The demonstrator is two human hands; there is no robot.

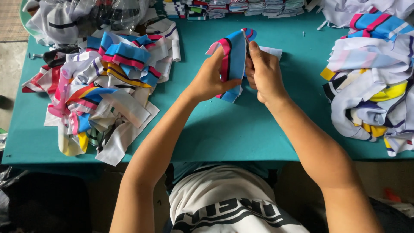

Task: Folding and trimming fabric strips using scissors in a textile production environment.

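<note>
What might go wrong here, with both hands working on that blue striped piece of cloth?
The left hand and right hand pinch the blue striped piece above the green table; a loose grip may let it drop. The left pile reaches the table's near edge, so strips could perhaps slide off.

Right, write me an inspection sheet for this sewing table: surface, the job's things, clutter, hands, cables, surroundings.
Surface: teal table top, bare in the middle strip in front of the person.
Job's things: blue fabric piece with pink and black stripes, held up above the table.
Clutter: loose heap of striped fabric pieces on the left; second heap on the right; row of folded stacks along the far edge.
Hands: left hand grips the piece; right hand pinches its edge. Whether it holds a tool cannot be told.
Cables: nothing seen.
Surroundings: clear plastic bag at the far left corner; concrete floor at left.
</note>
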